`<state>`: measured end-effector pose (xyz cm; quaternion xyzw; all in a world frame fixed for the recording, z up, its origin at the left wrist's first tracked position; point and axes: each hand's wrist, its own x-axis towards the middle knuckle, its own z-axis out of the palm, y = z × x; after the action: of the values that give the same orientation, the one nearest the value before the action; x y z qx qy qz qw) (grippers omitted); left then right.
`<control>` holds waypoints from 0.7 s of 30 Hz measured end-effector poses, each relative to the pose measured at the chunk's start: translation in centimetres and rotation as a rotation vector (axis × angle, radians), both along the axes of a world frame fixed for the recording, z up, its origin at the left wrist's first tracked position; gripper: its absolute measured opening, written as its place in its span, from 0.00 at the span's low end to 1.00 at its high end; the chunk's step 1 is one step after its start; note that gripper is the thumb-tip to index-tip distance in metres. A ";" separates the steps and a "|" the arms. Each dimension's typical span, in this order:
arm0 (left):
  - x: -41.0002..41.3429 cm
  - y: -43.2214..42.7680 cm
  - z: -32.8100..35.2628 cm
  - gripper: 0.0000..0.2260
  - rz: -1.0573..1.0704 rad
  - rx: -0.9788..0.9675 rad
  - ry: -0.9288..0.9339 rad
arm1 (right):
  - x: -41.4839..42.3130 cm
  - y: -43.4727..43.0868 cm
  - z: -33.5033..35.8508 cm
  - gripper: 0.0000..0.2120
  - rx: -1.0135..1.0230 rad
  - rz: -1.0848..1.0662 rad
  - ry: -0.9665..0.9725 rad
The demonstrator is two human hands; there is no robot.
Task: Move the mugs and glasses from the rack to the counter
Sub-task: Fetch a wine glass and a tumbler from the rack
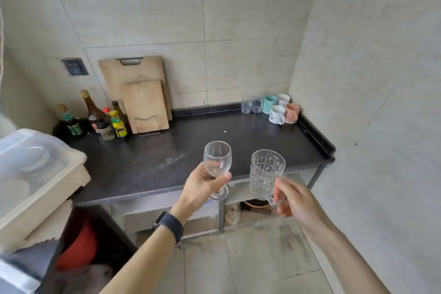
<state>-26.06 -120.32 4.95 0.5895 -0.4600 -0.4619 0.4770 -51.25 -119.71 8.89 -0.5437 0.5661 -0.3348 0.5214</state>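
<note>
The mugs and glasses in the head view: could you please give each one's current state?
Wine glass: upright, empty, held by left hand.
Glass mug: upright, empty, right hand on its handle.
Ceramic mugs: standing on counter.
Tumblers: upright, empty.

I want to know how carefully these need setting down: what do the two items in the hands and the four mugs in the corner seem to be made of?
Wine glass in the left hand: clear, smooth glass; the counter shows through it. Handled mug in the right hand: clear glass with a pressed, faceted pattern. Corner mugs: opaque and glossy, probably glazed ceramic, though plastic cannot be ruled out.
</note>
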 end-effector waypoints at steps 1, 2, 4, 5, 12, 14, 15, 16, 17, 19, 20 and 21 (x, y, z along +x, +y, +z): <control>-0.2 -1.7 -0.5 0.19 -0.010 0.013 -0.003 | -0.3 -1.3 -0.5 0.18 0.012 -0.007 0.007; -0.3 -3.3 -1.0 0.19 -0.022 0.025 -0.010 | -0.6 -2.5 -1.0 0.18 0.026 -0.019 0.011; -0.9 -6.5 -2.0 0.18 -0.046 0.058 -0.020 | -1.2 -4.9 -2.0 0.18 0.057 -0.058 0.020; -1.3 -8.0 -2.5 0.18 -0.057 0.074 -0.024 | -1.5 -6.0 -2.5 0.19 0.070 -0.076 0.022; -4.5 -18.0 -6.5 0.21 -0.056 0.152 -0.107 | -4.4 -14.3 -6.4 0.19 0.171 -0.117 0.043; -5.6 -20.8 -7.8 0.21 -0.040 0.178 -0.135 | -5.4 -17.4 -7.7 0.18 0.194 -0.114 0.046; -6.1 -22.2 -8.4 0.21 -0.031 0.192 -0.145 | -5.8 -19.1 -8.4 0.18 0.203 -0.110 0.049; -6.6 -23.7 -9.0 0.21 -0.023 0.206 -0.153 | -6.2 -20.9 -9.1 0.17 0.208 -0.100 0.055; -7.2 -25.2 -9.4 0.21 -0.018 0.218 -0.161 | -6.5 -22.7 -9.8 0.17 0.215 -0.087 0.063; -8.4 -28.0 -10.2 0.20 -0.007 0.243 -0.178 | -7.3 -26.3 -11.2 0.17 0.242 -0.066 0.065; -9.0 -29.4 -10.5 0.20 0.009 0.258 -0.181 | -7.7 -28.1 -11.7 0.17 0.261 -0.055 0.069; -9.6 -30.7 -10.7 0.19 0.030 0.273 -0.180 | -8.1 -29.8 -12.2 0.17 0.277 -0.041 0.078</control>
<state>-35.70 -150.99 -5.76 0.6946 -0.4251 -0.4582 0.3561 -59.36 -149.55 -3.29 -0.4676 0.6376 -0.2426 0.5621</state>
